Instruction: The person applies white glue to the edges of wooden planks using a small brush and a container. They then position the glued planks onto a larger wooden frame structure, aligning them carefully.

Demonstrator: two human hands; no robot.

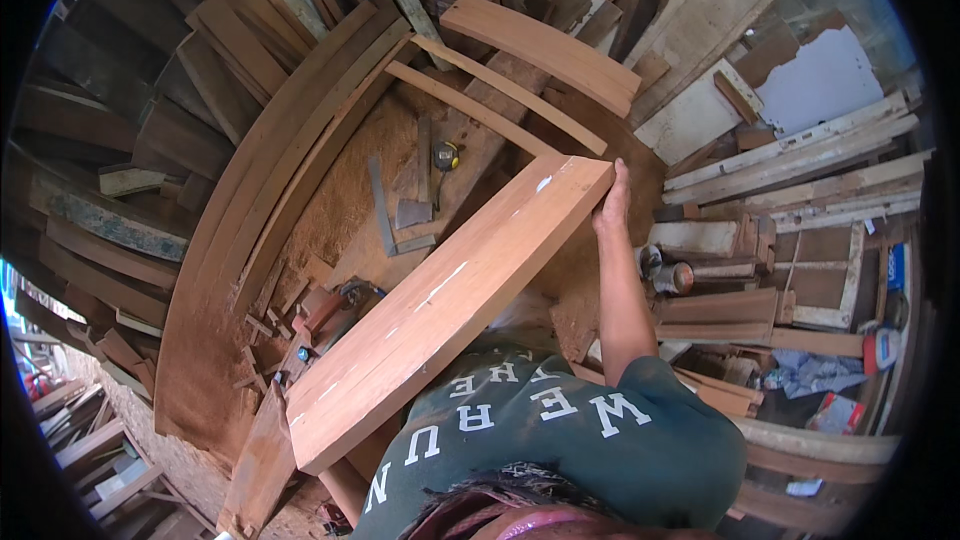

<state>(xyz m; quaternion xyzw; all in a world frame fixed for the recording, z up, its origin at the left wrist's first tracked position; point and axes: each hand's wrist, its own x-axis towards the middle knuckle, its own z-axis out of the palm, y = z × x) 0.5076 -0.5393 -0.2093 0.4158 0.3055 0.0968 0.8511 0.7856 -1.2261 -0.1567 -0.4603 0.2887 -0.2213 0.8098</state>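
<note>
A thick, pale brown wooden plank (450,292) slants across the view in front of my chest. White streaks run along its upper face. My right hand (613,199) grips its far right end, fingers at the edge. At the near left end, my left hand (280,397) holds the plank, mostly hidden behind it. Beyond the plank, a metal carpenter's square (381,210) rests on a sawdust-strewn wooden surface (352,232). Beside it are a hatchet-like tool (414,214) and a yellow and black tape measure (447,156). A red power tool (322,311) sits close to the plank's left half.
Long boards (247,157) border the work area on the left. Two thin strips (480,109) and another thick plank (540,52) lie beyond. Stacked timber (795,172) and tin cans (671,277) fill the right side. A loose board (259,465) stands near my left hand.
</note>
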